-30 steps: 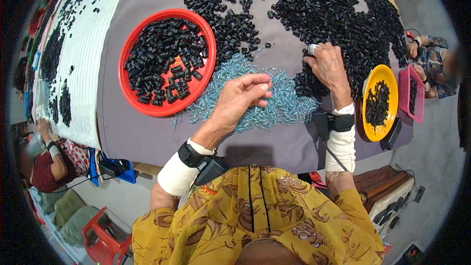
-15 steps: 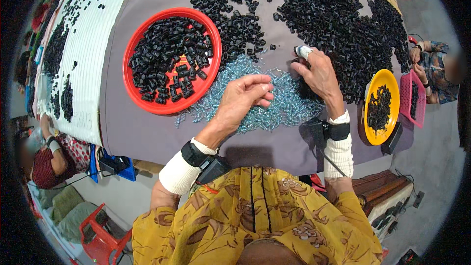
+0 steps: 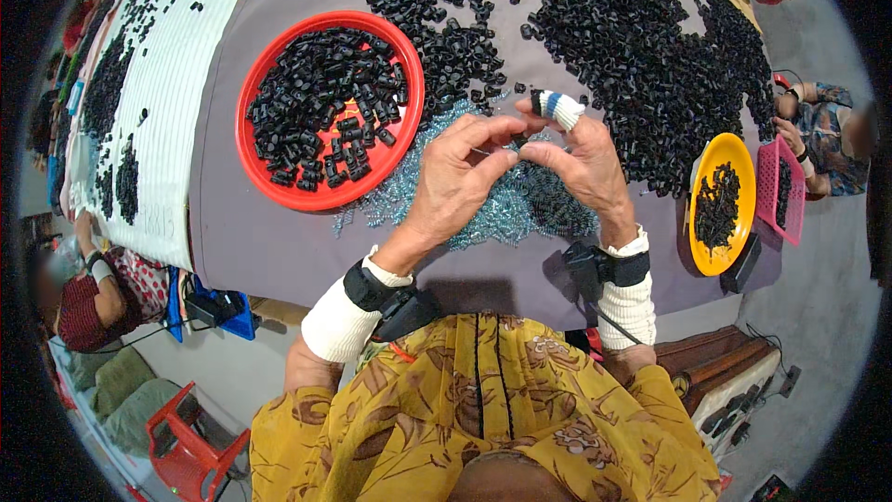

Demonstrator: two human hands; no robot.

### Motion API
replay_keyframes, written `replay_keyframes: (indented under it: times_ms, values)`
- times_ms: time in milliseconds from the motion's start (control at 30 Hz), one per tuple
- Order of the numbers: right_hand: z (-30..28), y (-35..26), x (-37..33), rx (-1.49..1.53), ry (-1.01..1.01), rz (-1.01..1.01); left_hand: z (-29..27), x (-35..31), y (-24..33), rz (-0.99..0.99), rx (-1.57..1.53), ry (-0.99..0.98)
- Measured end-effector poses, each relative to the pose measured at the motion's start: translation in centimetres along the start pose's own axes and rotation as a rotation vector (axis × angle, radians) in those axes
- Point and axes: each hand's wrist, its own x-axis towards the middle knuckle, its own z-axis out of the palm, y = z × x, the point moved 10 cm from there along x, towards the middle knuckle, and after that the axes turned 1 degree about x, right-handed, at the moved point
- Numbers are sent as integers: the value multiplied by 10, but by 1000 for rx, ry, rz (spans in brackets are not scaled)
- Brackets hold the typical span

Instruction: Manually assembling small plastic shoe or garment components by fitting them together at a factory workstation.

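My left hand (image 3: 449, 175) and my right hand (image 3: 587, 167) meet above a pile of small bluish metal springs (image 3: 465, 223) on the table. The fingers of my left hand are pinched together; a thin sliver shows by them, too small to name. Thumb and forefinger of my right hand are also pinched, almost touching the left fingertips. A striped white, blue and dark wrap (image 3: 559, 110) covers a right finger. What lies between the fingertips is hidden. To the left of the springs stands a round red tray (image 3: 417, 84) holding small black plastic parts (image 3: 321, 102).
A broad heap of black parts (image 3: 613, 46) covers the table's far side. At the right lie a yellow oval tray (image 3: 699, 223) and a pink basket (image 3: 767, 191), with another person's hands (image 3: 790, 121) beyond. More parts lie on a white cloth (image 3: 177, 93). A red chair (image 3: 200, 446) stands lower left.
My hands were apart and have come together above the springs. My right hand has moved left and turned its fingers inward; my left hand has risen slightly, its fingers now pinched.
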Motion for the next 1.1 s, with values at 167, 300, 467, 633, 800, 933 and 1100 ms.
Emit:
replay_keyframes:
  times_ms: [167, 300, 467, 633, 800, 933, 1100]
  values:
    - [5, 7, -2, 81, 15, 113, -5, 0, -2, 29, 45, 23]
    - [-24, 16, -3, 41, 151, 144, -8, 0, -15, -115, -132, 33]
    - [-38, 34, -8, -161, 135, 168, -17, 0, -24, -178, -230, 28]
    - [-17, 31, -3, -380, 54, -37, -22, -1, -28, -243, -366, 108]
    - [8, 36, 11, -490, 1, -129, -30, -2, -34, -249, -356, 129]
    - [25, 36, 21, -622, 5, -175, -29, 0, -35, -265, -374, 102]
    - [38, 26, 22, -706, 0, -310, -33, -2, -40, -353, -471, 93]
